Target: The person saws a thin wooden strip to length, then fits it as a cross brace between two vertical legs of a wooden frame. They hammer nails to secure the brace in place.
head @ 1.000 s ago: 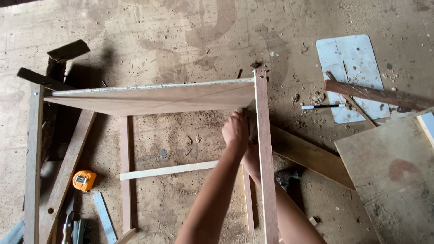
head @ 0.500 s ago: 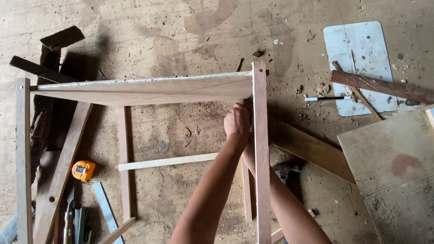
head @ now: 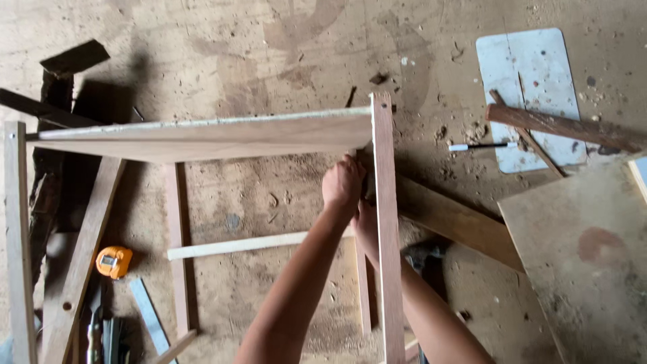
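The left hand (head: 342, 183) is curled shut against the inner face of one upright wooden rail (head: 386, 222), under the single flat panel (head: 202, 135) running left. The right hand (head: 367, 228), just nearer, sits half hidden behind that rail; its grasp cannot be told. One yellow tape measure (head: 113, 261) lies near-left on the dusty concrete floor (head: 256, 40).
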